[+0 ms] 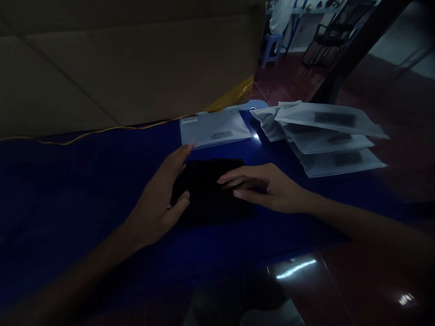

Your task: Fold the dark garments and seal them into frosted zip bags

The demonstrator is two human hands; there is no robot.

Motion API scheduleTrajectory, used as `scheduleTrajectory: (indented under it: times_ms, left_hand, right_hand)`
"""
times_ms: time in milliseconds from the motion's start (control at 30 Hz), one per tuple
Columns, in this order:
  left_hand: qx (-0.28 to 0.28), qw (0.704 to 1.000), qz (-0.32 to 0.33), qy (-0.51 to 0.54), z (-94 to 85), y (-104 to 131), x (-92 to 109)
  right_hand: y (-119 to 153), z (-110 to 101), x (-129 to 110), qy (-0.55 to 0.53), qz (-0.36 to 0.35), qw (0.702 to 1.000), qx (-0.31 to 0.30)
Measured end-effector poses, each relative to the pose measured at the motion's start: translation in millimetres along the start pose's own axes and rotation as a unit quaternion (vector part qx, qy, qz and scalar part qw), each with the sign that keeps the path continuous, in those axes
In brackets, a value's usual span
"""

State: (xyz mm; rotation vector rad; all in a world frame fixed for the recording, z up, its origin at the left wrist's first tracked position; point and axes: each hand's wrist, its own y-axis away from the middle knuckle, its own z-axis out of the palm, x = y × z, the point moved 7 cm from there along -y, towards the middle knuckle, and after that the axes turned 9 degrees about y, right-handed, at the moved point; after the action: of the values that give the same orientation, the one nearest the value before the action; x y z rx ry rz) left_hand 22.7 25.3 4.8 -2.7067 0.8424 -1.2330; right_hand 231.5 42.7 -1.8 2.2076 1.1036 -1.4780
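A dark, flat black item [210, 194] lies on the blue table surface [84, 190]; its details are lost in the dim light. At its left edge is my left hand [163, 194], with thumb and fingers apart and nothing visible between them. Over the item's right part rests my right hand [265, 185], its fingers bent and reaching left, thumb a little apart from them; nothing shows in its grasp. Just behind the item lies a pale translucent bag [214, 129] with a label and a dark printed patch.
Several similar pale bags [333, 115] are piled at the table's right. A large cardboard box [129, 72] stands along the back, with a yellow wire [78, 136] before it. Beyond are a blue stool [272, 47], a black chair [335, 34] and part of a person [280, 16].
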Motion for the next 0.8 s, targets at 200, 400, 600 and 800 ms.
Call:
scheduleTrajectory:
  times_ms: [200, 400, 600, 800]
  left_hand:
    - [-0.049, 0.986, 0.080, -0.140, 7.3, -0.2, 6.6]
    - [-0.183, 0.965, 0.056, -0.179, 29.9, 2.7, -6.2]
    - [-0.185, 0.965, 0.061, -0.175, 37.5, 4.2, -6.0]
    - [-0.167, 0.963, 0.070, -0.199, 40.6, 4.5, -5.4]
  right_hand:
    - [7.7, 8.1, -9.7, 0.280, -0.146, 0.947, 0.065]
    - [8.3, 6.6, -12.4, 0.361, -0.167, 0.913, 0.095]
    - [6.9, 19.5, -15.8, 0.454, -0.151, 0.872, 0.107]
    - [1.1, 21.0, 1.3, 0.504, -0.069, 0.859, 0.052]
